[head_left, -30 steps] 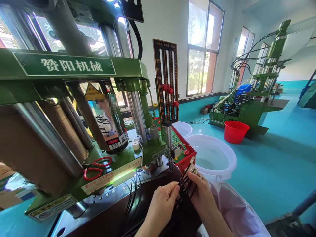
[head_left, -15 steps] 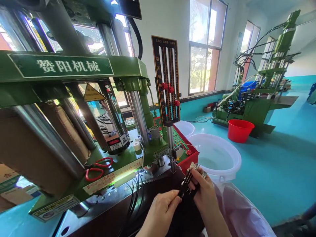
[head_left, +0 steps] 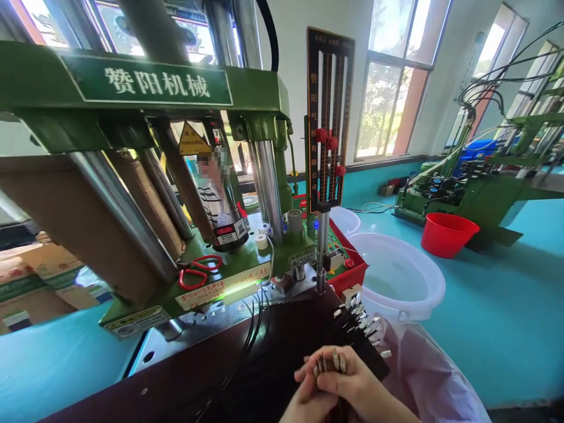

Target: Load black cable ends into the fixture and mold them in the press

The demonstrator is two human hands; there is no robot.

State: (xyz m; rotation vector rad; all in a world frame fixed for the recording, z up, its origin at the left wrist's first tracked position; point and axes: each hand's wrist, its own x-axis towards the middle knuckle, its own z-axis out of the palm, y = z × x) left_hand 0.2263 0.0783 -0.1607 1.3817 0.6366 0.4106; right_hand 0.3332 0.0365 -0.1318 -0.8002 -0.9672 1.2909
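Both my hands meet low in the middle, in front of the green press (head_left: 259,100). My right hand (head_left: 352,382) is closed round a small bunch of metal-tipped cable connectors (head_left: 328,363), their ends showing between the fingers. Pressed against it from the left, my left hand (head_left: 311,393) also has its fingers closed on the bunch, whose lower part is hidden. Just beyond the hands, at the right corner of the dark tabletop (head_left: 185,382), lies a pile of black cable ends (head_left: 361,326) with silver metal plugs.
Red-handled scissors (head_left: 200,272) rest on the press base. Several thin black cables (head_left: 255,329) hang from it onto the tabletop. To the right stand a red control box (head_left: 352,273), a white tub (head_left: 434,288), a bag-lined container (head_left: 436,376) and a red bucket (head_left: 447,235).
My hands have drawn down and closer together, away from the tabletop's far right corner. The pile of plugs there is now uncovered. The view has turned left and down.
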